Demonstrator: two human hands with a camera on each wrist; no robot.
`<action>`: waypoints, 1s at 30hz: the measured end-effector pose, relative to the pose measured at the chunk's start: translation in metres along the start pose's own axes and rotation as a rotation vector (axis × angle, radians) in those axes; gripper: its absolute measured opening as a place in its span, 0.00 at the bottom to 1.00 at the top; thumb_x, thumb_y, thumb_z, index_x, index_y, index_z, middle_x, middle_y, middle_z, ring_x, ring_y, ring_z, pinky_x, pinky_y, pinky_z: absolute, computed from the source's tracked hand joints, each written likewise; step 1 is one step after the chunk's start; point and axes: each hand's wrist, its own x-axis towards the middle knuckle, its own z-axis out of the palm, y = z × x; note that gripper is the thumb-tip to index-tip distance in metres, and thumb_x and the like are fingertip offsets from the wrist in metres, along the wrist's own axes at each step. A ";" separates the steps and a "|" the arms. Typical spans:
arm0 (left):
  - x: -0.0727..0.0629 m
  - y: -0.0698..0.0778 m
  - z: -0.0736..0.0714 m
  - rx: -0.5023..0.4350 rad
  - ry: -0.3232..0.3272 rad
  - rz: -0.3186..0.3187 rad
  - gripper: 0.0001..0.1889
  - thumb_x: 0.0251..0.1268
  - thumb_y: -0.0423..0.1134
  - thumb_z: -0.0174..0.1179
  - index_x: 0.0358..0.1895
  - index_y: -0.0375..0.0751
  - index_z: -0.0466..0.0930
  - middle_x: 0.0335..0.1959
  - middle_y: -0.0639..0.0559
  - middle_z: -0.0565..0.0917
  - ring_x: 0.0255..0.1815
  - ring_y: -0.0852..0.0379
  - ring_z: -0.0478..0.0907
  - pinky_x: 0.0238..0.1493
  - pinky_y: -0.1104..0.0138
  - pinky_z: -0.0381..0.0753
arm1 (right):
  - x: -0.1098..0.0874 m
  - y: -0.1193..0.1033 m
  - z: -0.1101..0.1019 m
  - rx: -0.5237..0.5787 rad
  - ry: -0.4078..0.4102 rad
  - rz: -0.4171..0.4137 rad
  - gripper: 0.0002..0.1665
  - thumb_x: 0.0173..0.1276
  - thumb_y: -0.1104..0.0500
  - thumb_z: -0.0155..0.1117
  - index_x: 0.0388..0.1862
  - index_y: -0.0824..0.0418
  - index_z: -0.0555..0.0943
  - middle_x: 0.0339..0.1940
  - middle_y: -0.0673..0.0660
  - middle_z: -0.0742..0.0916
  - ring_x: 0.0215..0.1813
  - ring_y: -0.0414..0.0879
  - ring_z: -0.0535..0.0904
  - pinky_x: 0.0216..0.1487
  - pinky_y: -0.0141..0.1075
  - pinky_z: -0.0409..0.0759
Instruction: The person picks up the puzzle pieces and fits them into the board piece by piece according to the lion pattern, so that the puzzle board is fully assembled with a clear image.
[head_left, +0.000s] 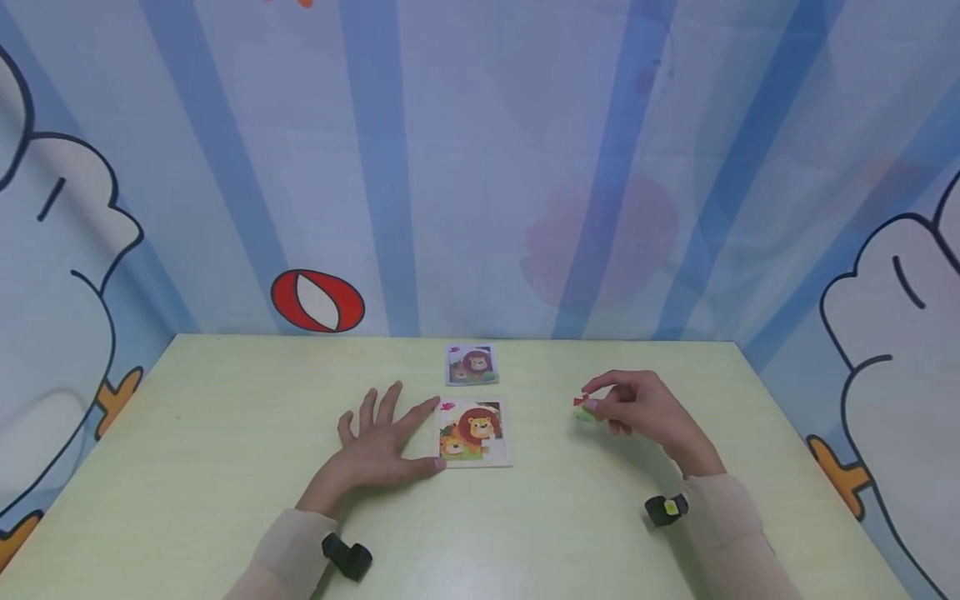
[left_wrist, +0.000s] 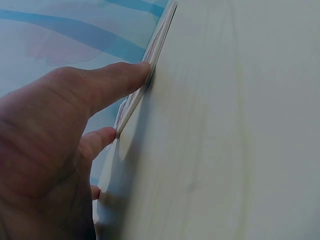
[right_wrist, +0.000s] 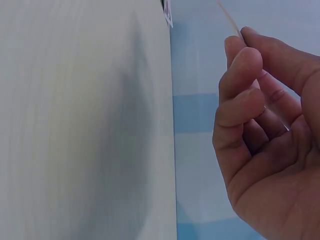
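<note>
A lion jigsaw puzzle (head_left: 472, 432) lies flat on the table, its lower right part blank white. My left hand (head_left: 378, 450) rests at the puzzle's left side with fingers spread, thumb and index finger touching its edge. In the left wrist view, the thumb (left_wrist: 120, 80) presses against the thin side of the board. Off to the right, my right hand (head_left: 641, 408) pinches a small green and red puzzle piece (head_left: 583, 412) between thumb and fingertips, above the table. The right wrist view shows this piece edge-on as a thin strip (right_wrist: 229, 17); the other fingers curl toward the palm.
Behind the puzzle lies a smaller picture card (head_left: 471, 365) with the same lion scene. The pale wooden table (head_left: 247, 400) ends at a blue striped cloth backdrop (head_left: 480, 167). Small black cameras (head_left: 347, 557) are strapped at both wrists.
</note>
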 end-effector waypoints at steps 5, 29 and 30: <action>0.000 -0.001 0.000 0.014 -0.011 -0.017 0.50 0.61 0.71 0.67 0.86 0.66 0.58 0.91 0.36 0.39 0.89 0.25 0.27 0.77 0.20 0.28 | 0.011 -0.005 0.014 0.023 -0.036 -0.001 0.17 0.73 0.50 0.76 0.55 0.56 0.88 0.30 0.68 0.89 0.23 0.49 0.75 0.29 0.42 0.79; 0.000 0.002 -0.006 0.035 -0.029 -0.018 0.49 0.63 0.69 0.66 0.86 0.66 0.58 0.91 0.36 0.38 0.89 0.23 0.28 0.76 0.19 0.31 | 0.050 -0.028 0.080 0.071 -0.242 0.012 0.13 0.72 0.53 0.76 0.50 0.57 0.90 0.25 0.62 0.90 0.18 0.45 0.79 0.24 0.34 0.70; -0.001 0.003 -0.006 0.035 -0.029 -0.017 0.49 0.63 0.69 0.66 0.86 0.66 0.58 0.91 0.36 0.38 0.89 0.23 0.28 0.76 0.19 0.31 | 0.051 -0.028 0.082 0.070 -0.252 0.014 0.13 0.72 0.53 0.76 0.50 0.58 0.90 0.24 0.61 0.90 0.18 0.45 0.79 0.24 0.34 0.69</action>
